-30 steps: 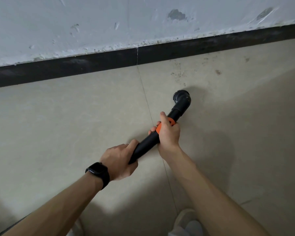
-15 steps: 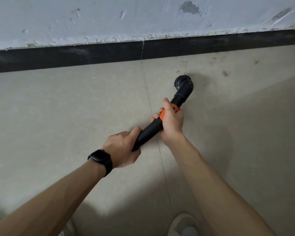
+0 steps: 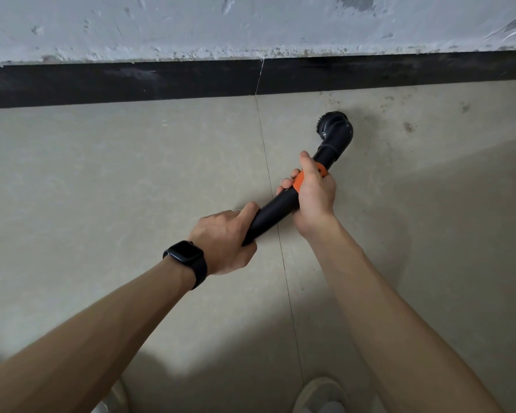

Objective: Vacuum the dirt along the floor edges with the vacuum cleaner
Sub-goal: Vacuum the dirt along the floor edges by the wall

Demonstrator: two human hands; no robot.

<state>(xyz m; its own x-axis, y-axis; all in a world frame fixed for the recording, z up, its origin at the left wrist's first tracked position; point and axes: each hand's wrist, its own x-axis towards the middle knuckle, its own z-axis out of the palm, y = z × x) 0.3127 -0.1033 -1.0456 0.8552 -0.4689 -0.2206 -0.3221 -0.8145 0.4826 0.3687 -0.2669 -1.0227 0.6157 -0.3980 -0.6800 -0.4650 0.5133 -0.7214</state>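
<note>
A black vacuum tube (image 3: pixel 276 208) with an orange ring runs diagonally up and to the right over the beige floor tiles. Its round brush head (image 3: pixel 335 126) rests on the floor a short way in front of the black skirting board (image 3: pixel 131 84). My left hand (image 3: pixel 225 238), with a black watch on the wrist, grips the tube's lower end. Higher up, my right hand (image 3: pixel 312 193) grips the tube at the orange ring. Small dark specks of dirt (image 3: pixel 408 126) lie on the tile to the right of the brush head, near the skirting.
A rough white wall (image 3: pixel 251 25) rises above the skirting. A tile joint (image 3: pixel 264 150) runs from the skirting down toward me. The toe of a light shoe (image 3: pixel 319 393) shows at the bottom edge, and another at the bottom left.
The brush head has moved forward, closer to the skirting board, with both hands following along the tube. The view has tilted so the wall edge sits lower in the picture.
</note>
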